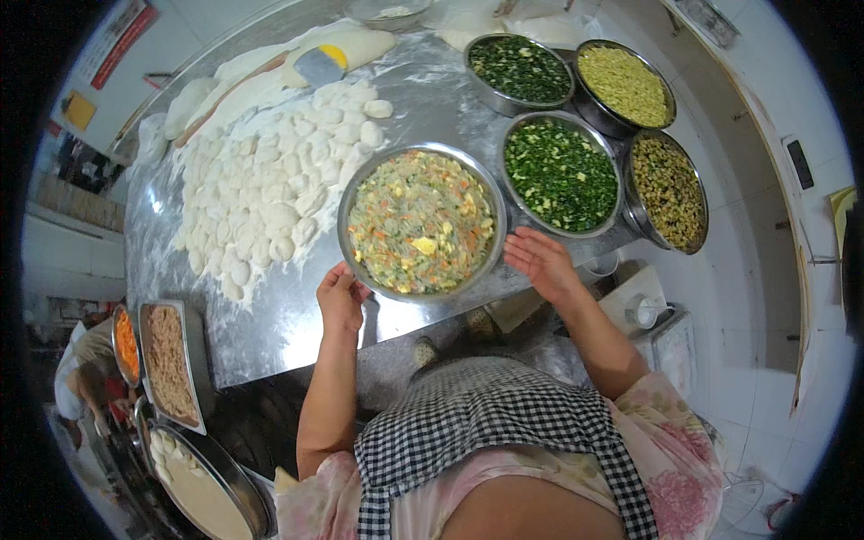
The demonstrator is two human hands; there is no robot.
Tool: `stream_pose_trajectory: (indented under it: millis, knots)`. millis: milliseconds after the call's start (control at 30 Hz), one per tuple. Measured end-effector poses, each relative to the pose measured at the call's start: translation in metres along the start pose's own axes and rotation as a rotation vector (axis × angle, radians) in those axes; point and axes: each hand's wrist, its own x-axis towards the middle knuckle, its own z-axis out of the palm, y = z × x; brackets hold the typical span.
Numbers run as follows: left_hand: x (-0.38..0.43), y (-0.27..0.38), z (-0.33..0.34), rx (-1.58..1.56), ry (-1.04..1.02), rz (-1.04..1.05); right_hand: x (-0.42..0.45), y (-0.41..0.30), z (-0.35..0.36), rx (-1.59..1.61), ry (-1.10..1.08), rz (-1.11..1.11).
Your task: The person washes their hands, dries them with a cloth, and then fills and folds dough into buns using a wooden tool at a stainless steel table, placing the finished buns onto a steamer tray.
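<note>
A round steel bowl (501, 223) full of noodle filling with egg and carrot bits (422, 219) is at the front edge of the floured metal table (270, 337). My left hand (341, 297) grips its rim at the lower left. My right hand (540, 263) lies against its right side with the fingers extended; whether they press on it I cannot tell. Many floured dough pieces (270, 182) lie left of the bowl. Behind them are a rolling pin (233, 98), a large dough slab (364, 46) and a dough scraper with a yellow handle (322, 65).
Right of the bowl stand bowls of chopped greens (563, 175), dark greens (520, 71), yellow filling (624, 84) and brownish filling (668, 192). At left are a tray of minced filling (169, 358), shredded carrot (126, 344), a large round pan (202, 493) and another person (88, 364).
</note>
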Motion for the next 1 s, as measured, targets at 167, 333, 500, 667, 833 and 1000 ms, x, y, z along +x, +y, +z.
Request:
stream_pose_trajectory:
  millis: [167,333,500,667,833,1000]
  knots:
    - [0.015,0.013,0.0,-0.069,0.018,0.026,-0.013,0.006,-0.014,0.072,-0.025,0.037]
    - [0.017,0.022,-0.013,-0.028,-0.014,0.019,-0.034,0.028,-0.024,-0.043,0.035,0.158]
    - [0.012,0.006,-0.019,0.022,-0.018,0.06,-0.045,0.034,-0.014,-0.238,-0.021,0.208]
    - [-0.017,-0.018,-0.07,0.152,0.086,0.143,-0.055,0.025,0.027,-0.843,-0.233,0.105]
    - [-0.075,-0.048,-0.146,0.468,0.282,0.461,-0.077,0.002,0.107,-1.221,-0.396,-0.762]
    - [-0.109,-0.081,-0.204,0.678,0.388,0.545,-0.08,0.014,0.165,-1.449,-0.431,-1.107]
